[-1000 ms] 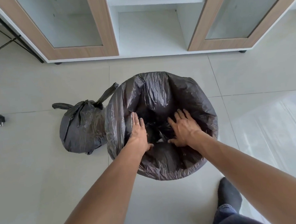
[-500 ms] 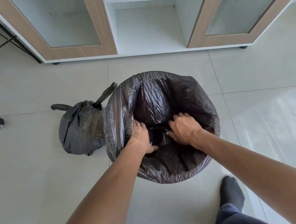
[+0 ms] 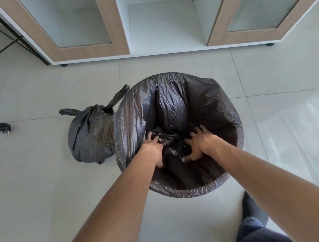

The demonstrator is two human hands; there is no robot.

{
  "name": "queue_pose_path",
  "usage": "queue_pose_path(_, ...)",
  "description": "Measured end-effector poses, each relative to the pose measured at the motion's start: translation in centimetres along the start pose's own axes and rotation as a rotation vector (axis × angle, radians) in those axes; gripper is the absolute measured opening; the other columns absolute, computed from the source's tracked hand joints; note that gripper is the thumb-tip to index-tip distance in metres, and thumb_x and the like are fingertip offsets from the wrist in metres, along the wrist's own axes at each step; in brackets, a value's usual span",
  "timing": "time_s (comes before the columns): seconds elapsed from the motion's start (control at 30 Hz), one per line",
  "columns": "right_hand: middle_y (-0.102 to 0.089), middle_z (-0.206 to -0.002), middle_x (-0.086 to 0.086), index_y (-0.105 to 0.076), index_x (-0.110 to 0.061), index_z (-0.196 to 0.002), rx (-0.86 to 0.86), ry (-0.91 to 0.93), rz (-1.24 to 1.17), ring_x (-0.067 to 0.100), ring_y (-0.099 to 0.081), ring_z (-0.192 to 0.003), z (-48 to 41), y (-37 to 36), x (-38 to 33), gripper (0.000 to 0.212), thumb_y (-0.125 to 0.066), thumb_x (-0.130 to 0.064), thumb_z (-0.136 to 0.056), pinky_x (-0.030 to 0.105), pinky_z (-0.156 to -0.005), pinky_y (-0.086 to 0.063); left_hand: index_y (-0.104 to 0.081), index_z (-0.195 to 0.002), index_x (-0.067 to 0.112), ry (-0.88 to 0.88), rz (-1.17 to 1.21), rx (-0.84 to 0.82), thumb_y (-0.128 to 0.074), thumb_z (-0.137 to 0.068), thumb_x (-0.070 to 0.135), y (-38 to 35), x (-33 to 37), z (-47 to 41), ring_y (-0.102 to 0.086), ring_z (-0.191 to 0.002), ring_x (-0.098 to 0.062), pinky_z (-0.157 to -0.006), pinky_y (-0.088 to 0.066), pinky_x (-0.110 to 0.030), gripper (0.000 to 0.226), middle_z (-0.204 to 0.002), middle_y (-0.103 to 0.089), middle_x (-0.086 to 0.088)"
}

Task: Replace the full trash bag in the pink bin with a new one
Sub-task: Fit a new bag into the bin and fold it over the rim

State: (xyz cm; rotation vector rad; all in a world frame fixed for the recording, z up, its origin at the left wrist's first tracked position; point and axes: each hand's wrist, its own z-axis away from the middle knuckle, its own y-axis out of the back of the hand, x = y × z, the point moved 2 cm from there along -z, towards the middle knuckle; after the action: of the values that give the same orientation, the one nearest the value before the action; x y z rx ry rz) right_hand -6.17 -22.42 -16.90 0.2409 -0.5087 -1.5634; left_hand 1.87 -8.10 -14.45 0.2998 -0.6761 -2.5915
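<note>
A new black trash bag lines the bin, and its edge is folded over the rim, so none of the pink bin shows. Both my hands are down inside it. My left hand presses flat against the crumpled plastic on the left inner side. My right hand has its fingers spread on the plastic near the middle. The full black trash bag, knotted at the top, stands on the floor and touches the bin's left side.
A white cabinet with wood-framed glass doors stands just beyond the bin. A black plug lies on the tiled floor at the far left, and black stand legs are behind it. My sock-clad foot is at the bin's lower right.
Both hands have gone deeper into the bag. They curled over the plastic half a second ago; now the right hand's fingers are spread again. The view has tilted slightly.
</note>
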Motion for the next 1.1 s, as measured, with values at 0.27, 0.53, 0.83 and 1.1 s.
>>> queue_pose_path(0.27, -0.052, -0.136, 0.012, -0.053, -0.018, -0.135, 0.501, 0.085, -0.057, 0.03, -0.049, -0.126, 2.8, 1.9, 0.4, 0.047, -0.05, -0.043, -0.095, 0.041, -0.109, -0.034, -0.023, -0.155, 0.016, 0.01, -0.016, -0.027, -0.062, -0.077, 0.064, 0.0, 0.8, 0.1, 0.006, -0.149, -0.039, -0.118, 0.007, -0.058, 0.099, -0.162, -0.007, -0.02)
queue_pose_path(0.53, -0.023, -0.159, 0.019, -0.003, -0.032, -0.159, 0.359, 0.008, -0.127, 0.04, -0.026, -0.144, 1.1, 2.1, 0.3, 0.076, -0.036, -0.061, -0.097, 0.048, -0.121, -0.014, -0.014, -0.157, 0.017, 0.025, -0.068, -0.073, -0.06, -0.079, 0.065, -0.5, 1.1, 0.2, 0.007, -0.149, -0.041, -0.117, 0.007, -0.058, 0.103, -0.163, -0.001, -0.021)
queue_pose_path(0.83, -0.027, -0.159, 0.017, -0.019, -0.026, -0.158, 0.286, -0.022, -0.147, 0.036, -0.016, -0.15, 3.4, 0.9, 0.3, 0.068, -0.027, -0.06, -0.099, 0.05, -0.122, -0.007, -0.032, -0.151, 0.014, 0.036, 0.068, -0.014, -0.053, -0.09, 0.058, 0.7, 1.0, 2.5, -0.019, -0.147, -0.036, -0.12, -0.013, -0.049, 0.078, -0.158, -0.028, -0.015)
queue_pose_path(1.1, -0.029, -0.159, 0.015, -0.037, -0.021, -0.152, 0.214, -0.03, -0.047, 0.034, -0.013, -0.151, 9.4, -1.4, 0.0, 0.078, -0.009, -0.068, -0.096, 0.052, -0.122, 0.0, -0.049, -0.14, 0.014, 0.004, -0.042, 0.046, -0.039, -0.098, 0.054, 1.5, 2.7, 8.5, -0.042, -0.136, -0.032, -0.115, -0.025, -0.047, 0.059, -0.146, -0.048, -0.011)
